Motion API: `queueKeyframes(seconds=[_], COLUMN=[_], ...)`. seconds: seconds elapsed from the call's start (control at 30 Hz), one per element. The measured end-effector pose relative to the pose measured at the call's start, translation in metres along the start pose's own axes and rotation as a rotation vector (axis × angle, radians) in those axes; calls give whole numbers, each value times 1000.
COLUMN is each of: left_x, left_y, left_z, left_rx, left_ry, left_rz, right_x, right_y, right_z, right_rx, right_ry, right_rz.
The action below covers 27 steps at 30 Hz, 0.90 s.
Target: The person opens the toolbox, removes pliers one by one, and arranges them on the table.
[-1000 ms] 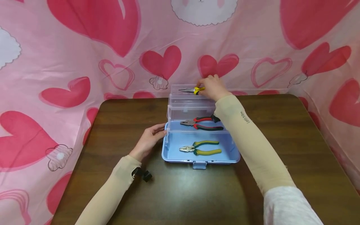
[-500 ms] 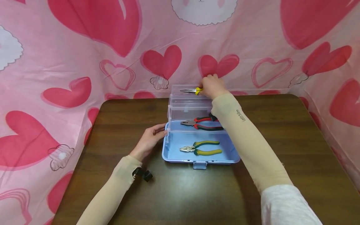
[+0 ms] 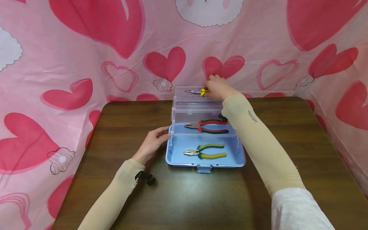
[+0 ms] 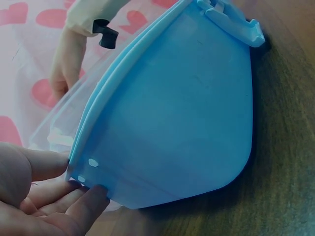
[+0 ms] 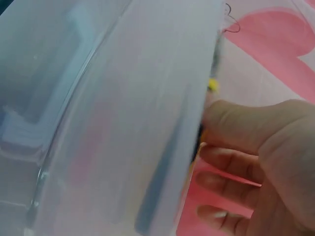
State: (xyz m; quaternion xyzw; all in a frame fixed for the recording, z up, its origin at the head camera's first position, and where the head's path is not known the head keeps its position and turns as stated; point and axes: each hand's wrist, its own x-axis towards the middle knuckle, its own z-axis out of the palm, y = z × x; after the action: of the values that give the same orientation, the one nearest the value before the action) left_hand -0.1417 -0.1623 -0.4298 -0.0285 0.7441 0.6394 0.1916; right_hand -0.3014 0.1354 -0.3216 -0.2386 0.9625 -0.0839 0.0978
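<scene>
Blue toolbox (image 3: pixel 184 165), tiered: at 12 o'clock, right hand (image 3: pixel 217 87) pinching yellow-handled pliers (image 3: pixel 203 92) at the upper clear tray (image 3: pixel 179 95), barely shifted within the last second, so apparently not yet set loose; at 9 o'clock, left hand (image 3: pixel 153 142) pinching the rim, unmoved. Contents: red-and-black pliers (image 3: pixel 198 126), seemingly in the middle clear tray (image 3: pixel 195 134); yellow-and-green pliers (image 3: pixel 199 152) in the base, toward 6 o'clock.

Toolbox (image 3: pixel 187 165) stood on table (image 3: pixel 129 127)

Front pliers (image 3: pixel 198 152) lay in its base (image 3: pixel 176 148); behind them, middle pliers (image 3: pixel 197 126) lay in the lower tray (image 3: pixel 207 135); farthest back, the right hand (image 3: pixel 217 87) held rear pliers (image 3: pixel 203 92) at the top tray (image 3: pixel 179 92); the left hand (image 3: pixel 152 143) touched the toolbox's left side; a cloth (image 3: pixel 172 32) hung behind the table.
</scene>
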Motion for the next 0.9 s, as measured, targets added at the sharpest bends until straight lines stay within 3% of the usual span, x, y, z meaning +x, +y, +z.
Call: queueKeyframes(seconds=[0.27,0.53,0.9], left_x=[-1,-4,-5], left_y=[-1,0,-2], left_z=[2,4,5], left_rx=[13,33,7], left_ry=[5,34,24], left_rz=[19,9,25], right_x=[-6,-18,-56], right_y=[3,7,15], right_z=[-2,-11,-16], right_rx=[57,159,157], right_ry=[44,106,119], right_rz=[-14,-81,-151])
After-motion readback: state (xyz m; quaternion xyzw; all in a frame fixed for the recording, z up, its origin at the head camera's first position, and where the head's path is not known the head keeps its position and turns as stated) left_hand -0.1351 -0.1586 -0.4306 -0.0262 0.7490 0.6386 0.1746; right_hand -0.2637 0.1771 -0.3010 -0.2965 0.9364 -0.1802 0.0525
